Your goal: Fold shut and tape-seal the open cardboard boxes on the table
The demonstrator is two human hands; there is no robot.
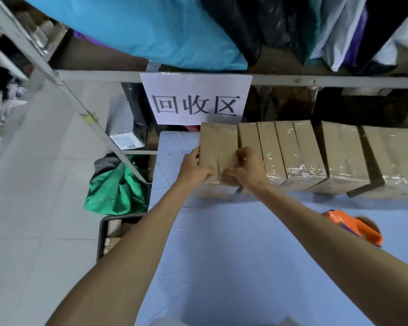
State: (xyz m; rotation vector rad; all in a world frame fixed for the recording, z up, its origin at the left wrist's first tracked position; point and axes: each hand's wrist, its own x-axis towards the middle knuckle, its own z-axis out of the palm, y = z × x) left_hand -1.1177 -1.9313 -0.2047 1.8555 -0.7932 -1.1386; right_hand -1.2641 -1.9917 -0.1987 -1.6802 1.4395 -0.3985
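A row of brown cardboard boxes stands along the far edge of the blue-covered table [222, 255]. The leftmost box [218, 142] has its flaps folded shut, and clear tape glints on its near end. My left hand [194, 167] grips its left side, thumb on the top face. My right hand [246, 167] rests on its right side with fingers curled over the top and thumb pressing the near edge. The taped boxes [299, 151] to the right shine with clear tape. An orange tape dispenser [356, 225] lies on the table at right, partly behind my right forearm.
A white paper sign [196, 97] hangs from a grey metal shelf rail behind the boxes. Blue and black bags fill the shelf above. On the floor left of the table lie a green bag [116, 191] and a dark crate [113, 234] with small items.
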